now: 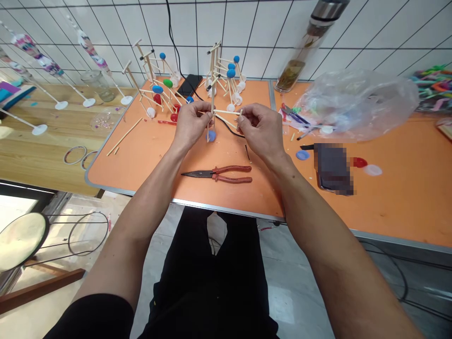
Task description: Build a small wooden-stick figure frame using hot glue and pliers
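— Black trousers (212, 282) sat nearest, then pliers (221, 173) lay on the near side of the orange table (141, 160). And the hands?
— Farther on, above mid-table, the left hand (190, 123) pinched the upright of a stick frame (226, 112). The right hand (261, 129) pinched a crosspiece end. It seemed a joining step; seating that stick would have called for steady, fine alignment.

Pinched between left hand (190, 123) and right hand (261, 129), above the middle of the orange bench (141, 160): a wooden stick frame (226, 112). Nearer the front edge, red-handled pliers (221, 174) lying flat. Along the far edge, more stick models (226, 70).
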`<move>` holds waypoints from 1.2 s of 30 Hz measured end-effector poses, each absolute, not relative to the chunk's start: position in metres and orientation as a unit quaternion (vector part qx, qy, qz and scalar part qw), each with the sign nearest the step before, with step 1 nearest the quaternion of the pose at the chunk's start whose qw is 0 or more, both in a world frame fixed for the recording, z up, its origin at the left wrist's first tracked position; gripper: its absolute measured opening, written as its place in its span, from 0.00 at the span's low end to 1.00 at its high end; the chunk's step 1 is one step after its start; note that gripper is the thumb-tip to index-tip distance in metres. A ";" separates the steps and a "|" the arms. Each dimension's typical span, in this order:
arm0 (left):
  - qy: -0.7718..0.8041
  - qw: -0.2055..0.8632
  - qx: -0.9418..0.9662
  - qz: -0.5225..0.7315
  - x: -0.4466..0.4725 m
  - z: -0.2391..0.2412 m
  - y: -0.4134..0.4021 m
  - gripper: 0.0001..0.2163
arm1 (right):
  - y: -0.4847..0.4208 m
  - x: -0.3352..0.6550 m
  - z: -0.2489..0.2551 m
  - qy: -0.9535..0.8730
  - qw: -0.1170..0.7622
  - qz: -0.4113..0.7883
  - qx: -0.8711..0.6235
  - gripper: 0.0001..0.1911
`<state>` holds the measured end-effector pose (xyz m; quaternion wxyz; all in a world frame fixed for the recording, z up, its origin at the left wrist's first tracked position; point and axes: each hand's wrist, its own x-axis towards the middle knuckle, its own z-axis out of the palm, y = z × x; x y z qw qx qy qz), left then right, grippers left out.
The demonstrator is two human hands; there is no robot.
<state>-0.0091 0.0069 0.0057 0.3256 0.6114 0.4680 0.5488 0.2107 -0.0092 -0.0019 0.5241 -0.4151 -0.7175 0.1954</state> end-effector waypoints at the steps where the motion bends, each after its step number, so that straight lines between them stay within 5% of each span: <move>1: 0.468 0.325 0.612 0.549 -0.009 0.005 0.007 0.05 | -0.010 0.211 -0.001 -0.717 0.523 0.197 -0.417 0.05; 36: 0.489 0.329 0.598 0.543 -0.007 0.013 0.000 0.06 | -0.007 0.213 -0.001 -0.729 0.517 0.157 -0.421 0.10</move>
